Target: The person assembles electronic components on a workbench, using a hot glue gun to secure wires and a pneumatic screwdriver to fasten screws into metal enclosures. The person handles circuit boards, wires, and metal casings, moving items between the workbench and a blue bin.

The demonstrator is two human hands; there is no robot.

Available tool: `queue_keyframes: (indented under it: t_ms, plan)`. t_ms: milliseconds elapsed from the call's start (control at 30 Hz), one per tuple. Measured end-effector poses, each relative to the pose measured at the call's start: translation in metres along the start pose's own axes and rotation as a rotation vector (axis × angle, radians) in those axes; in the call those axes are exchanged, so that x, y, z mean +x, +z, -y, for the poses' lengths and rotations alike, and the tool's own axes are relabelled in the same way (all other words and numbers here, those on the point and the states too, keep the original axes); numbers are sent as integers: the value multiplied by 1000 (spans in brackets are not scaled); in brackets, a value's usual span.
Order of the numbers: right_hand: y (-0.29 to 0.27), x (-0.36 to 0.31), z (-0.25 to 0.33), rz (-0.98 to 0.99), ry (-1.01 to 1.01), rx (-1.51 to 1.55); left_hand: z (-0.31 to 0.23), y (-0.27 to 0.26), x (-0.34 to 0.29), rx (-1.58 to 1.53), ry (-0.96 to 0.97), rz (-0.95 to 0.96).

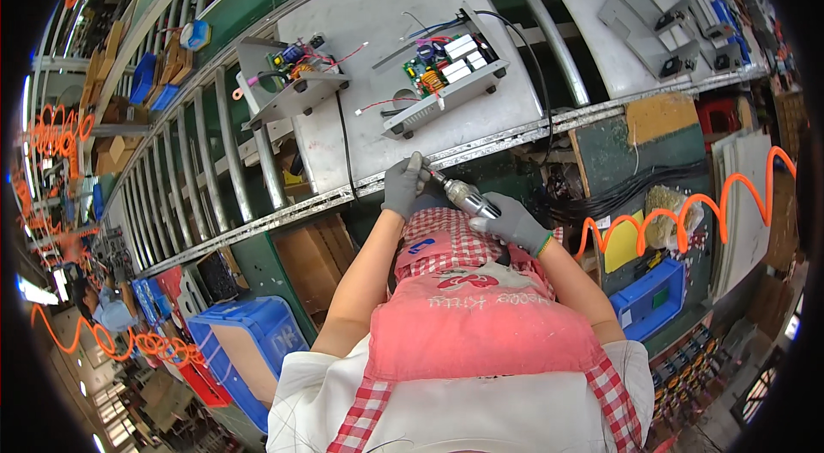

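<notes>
Both my hands wear grey gloves and hold a metal pneumatic screwdriver [463,194] just below the conveyor's near edge. My left hand [403,185] pinches its front tip. My right hand [513,223] wraps around its body. Beyond the tip, on a grey pallet plate [378,15], lies an open metal chassis with a circuit board [446,71] and loose red and black wires. A second chassis with a circuit board [296,75] lies to its left on the same plate.
An orange coiled air hose [687,213] runs off to the right. Roller conveyor rails [197,161] curve away at left. Blue bins [249,341] [652,298] stand below on both sides. Another pallet with grey metal brackets [652,15] is at upper right.
</notes>
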State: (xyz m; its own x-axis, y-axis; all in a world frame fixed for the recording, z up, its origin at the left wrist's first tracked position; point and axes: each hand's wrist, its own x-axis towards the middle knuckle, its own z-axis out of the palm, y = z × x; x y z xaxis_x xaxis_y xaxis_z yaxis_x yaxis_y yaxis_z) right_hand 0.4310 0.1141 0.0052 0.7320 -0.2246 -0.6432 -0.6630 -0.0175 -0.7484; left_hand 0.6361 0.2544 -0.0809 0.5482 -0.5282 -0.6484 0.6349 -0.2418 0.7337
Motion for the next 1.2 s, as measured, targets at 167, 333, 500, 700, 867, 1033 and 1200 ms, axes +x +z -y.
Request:
queue_keyframes:
  t_ms: [167, 333, 500, 700, 867, 1033, 1200]
  plan:
    - [19, 21, -17, -190, -118, -30, -9, 10, -5, -72, -148, -195]
    - [22, 41, -8, -213, -74, 40, -10, -29, 49, -193, -1, -412]
    - [30, 57, -2, -226, -127, 47, -23, -40, 86, -273, -129, -165]
    - [32, 60, -6, -229, -106, 52, -24, -35, 76, -188, -129, -115]
    - [36, 50, -19, -260, -119, -45, -17, -27, 60, -134, -181, -46]
    - [39, 60, -37, -208, -177, 147, -20, -10, 47, -256, -256, 103]
    - [38, 68, -52, 40, -90, 618, -32, -4, 38, -338, -356, 107]
